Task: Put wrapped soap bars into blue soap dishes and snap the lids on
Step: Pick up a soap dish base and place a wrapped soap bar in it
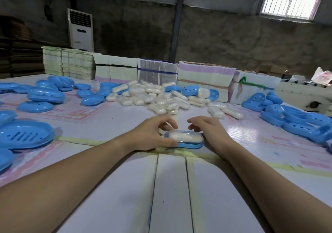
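Head view. Centre of frame: blue soap dish [188,145] on the counter [170,187], holding a wrapped soap bar [181,137] under a clear lid [179,133]. Left hand [152,135] curled around the dish's left end, thumb at the near rim. Right hand [204,124] just beside the right end, fingers loosely bent, holding nothing. Upper centre: heap of wrapped soap bars [161,97]. Left and right edges: loose blue dishes [25,133].

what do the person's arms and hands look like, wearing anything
Both forearms are bare right up to the bottom edge of the picture, with no sleeves in view. The left hand and the right hand wear no gloves, and no rings, watch or wristbands show. The fingernails look short and unpainted.
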